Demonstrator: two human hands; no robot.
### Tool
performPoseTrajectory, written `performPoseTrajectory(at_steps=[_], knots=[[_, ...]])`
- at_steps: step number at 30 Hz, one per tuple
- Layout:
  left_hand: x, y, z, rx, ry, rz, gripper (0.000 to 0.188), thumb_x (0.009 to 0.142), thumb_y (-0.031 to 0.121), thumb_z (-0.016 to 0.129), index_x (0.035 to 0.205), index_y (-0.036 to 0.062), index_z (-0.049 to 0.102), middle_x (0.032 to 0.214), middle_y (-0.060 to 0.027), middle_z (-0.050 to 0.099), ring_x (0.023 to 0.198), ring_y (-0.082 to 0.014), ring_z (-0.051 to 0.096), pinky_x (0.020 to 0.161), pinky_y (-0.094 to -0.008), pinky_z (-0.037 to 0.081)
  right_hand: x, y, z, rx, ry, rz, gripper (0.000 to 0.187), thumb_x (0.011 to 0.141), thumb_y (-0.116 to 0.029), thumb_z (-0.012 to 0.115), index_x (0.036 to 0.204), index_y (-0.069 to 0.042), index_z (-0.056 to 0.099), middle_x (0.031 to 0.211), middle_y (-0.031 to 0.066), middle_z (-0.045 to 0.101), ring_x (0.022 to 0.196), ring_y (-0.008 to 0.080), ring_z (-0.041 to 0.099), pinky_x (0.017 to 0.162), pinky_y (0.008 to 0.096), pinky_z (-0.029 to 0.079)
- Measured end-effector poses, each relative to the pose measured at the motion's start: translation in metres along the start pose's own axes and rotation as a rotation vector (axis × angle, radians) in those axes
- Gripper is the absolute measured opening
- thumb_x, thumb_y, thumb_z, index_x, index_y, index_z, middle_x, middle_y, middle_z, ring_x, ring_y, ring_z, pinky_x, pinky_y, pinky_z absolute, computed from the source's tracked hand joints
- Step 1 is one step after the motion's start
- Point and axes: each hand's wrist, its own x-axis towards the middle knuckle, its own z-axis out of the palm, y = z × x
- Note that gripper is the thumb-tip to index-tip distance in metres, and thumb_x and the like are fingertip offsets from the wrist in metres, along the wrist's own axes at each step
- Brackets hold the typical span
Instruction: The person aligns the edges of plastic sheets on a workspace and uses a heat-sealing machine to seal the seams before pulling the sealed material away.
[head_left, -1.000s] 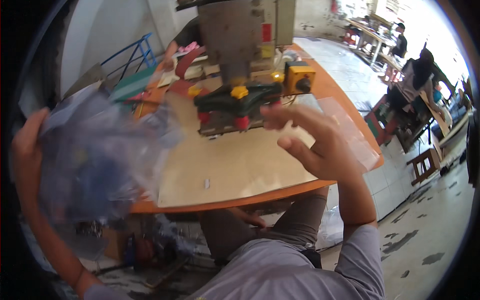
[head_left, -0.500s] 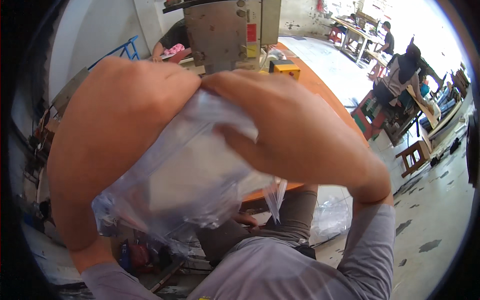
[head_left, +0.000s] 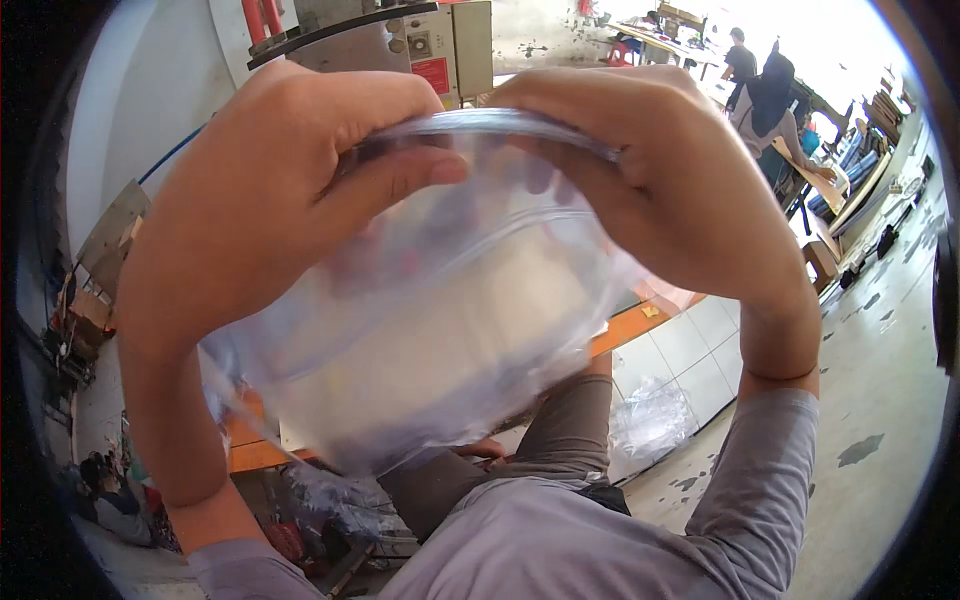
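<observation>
A clear plastic bag [head_left: 430, 350] hangs in front of my chest, its upper rim stretched into an arc between my hands. My left hand [head_left: 260, 160] grips the rim's left part, thumb on the near side and fingers over the far side. On the right part of the rim, my right hand [head_left: 650, 150] is closed over the plastic, its thumb mostly hidden behind the film. Pale, whitish shapes show through the bag, but I cannot tell whether they lie inside or behind it. The lower part of the bag is blurred and tilted above my lap.
Behind my hands stands a grey machine [head_left: 350, 50] with a control panel. An orange table edge [head_left: 630, 325] passes beneath the bag. Crumpled clear plastic [head_left: 650, 415] lies on the tiled floor to the right. A person [head_left: 775, 100] works at a bench farther right.
My hands have moved apart, and the bag's rim is now stretched between them. The bag is spread wider. The view has shifted, so the machine sits farther left and higher.
</observation>
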Motion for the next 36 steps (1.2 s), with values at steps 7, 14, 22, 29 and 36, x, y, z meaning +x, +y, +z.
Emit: performPoseTrajectory(at_steps=[7,14,22,29,36], knots=[[0.004,-0.04,0.043,-0.552,-0.171,-0.204,0.035,0.092,0.037,0.078,0.102,0.004,0.07,0.088,-0.0034,0.071,0.081,-0.0118,0.065,0.076,-0.0295,0.053,-0.024,0.022,-0.062,0.01,-0.155,0.422,0.026,0.106,-0.02,0.058,0.115,0.0,0.074,0.085,0.0033,0.069,0.068,0.009,0.061,0.061,0.0245,0.048],[0.034,-0.054,0.094,-0.672,-0.176,-0.145,0.024,0.101,0.023,0.067,0.108,0.0005,0.07,0.098,-0.0068,0.075,0.095,-0.0151,0.069,0.088,-0.033,0.052,-0.061,0.082,-0.092,-0.014,-0.203,0.608,0.025,0.106,-0.025,0.058,0.108,-0.005,0.073,0.073,0.0033,0.067,0.061,0.009,0.06,0.058,0.0247,0.048],[0.052,-0.062,0.126,-0.935,-0.236,-0.159,0.022,0.105,0.016,0.061,0.112,-0.0038,0.069,0.098,-0.0092,0.076,0.092,-0.0138,0.07,0.09,-0.0306,0.053,-0.08,0.122,-0.107,0.063,-0.306,0.665,0.025,0.104,-0.026,0.062,0.103,-0.004,0.074,0.069,0.0012,0.063,0.057,0.007,0.053,0.054,0.0249,0.043],[0.041,-0.065,0.132,-0.912,-0.172,-0.131,0.021,0.103,0.013,0.065,0.113,-0.0037,0.07,0.096,-0.0073,0.076,0.088,-0.0126,0.069,0.087,-0.0299,0.055,-0.085,0.124,-0.1,0.108,-0.329,0.63,0.025,0.103,-0.025,0.065,0.108,-0.002,0.075,0.071,0.0007,0.061,0.057,0.0066,0.05,0.055,0.0255,0.043],[0.011,-0.06,0.121,-0.971,-0.139,-0.279,0.022,0.099,0.014,0.07,0.111,-0.0039,0.071,0.095,-0.0078,0.076,0.086,-0.0121,0.069,0.084,-0.0301,0.056,-0.072,0.103,-0.09,0.111,-0.378,0.624,0.019,0.103,-0.017,0.064,0.108,-0.002,0.074,0.075,0.0007,0.06,0.06,0.0076,0.044,0.055,0.0258,0.039]])
